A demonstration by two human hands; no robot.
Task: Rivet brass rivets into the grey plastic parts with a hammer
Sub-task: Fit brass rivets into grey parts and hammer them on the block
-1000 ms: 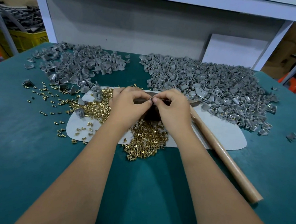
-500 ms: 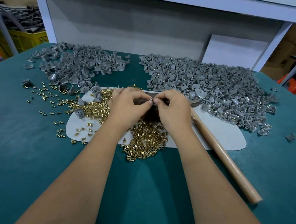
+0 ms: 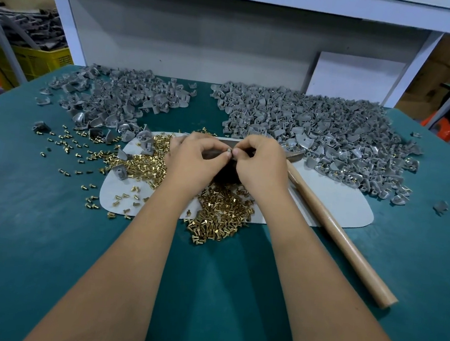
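Head view, one entry. I held my left hand [image 3: 197, 157] and right hand [image 3: 260, 164] at frame centre, fingertips pinching one small grey part [image 3: 228, 152] between them. Rivets [image 3: 222, 211] lay heaped just below. Hammer [image 3: 336, 232] lay lower right, handle running diagonally, nearer my right hand; I judged that reach came next.
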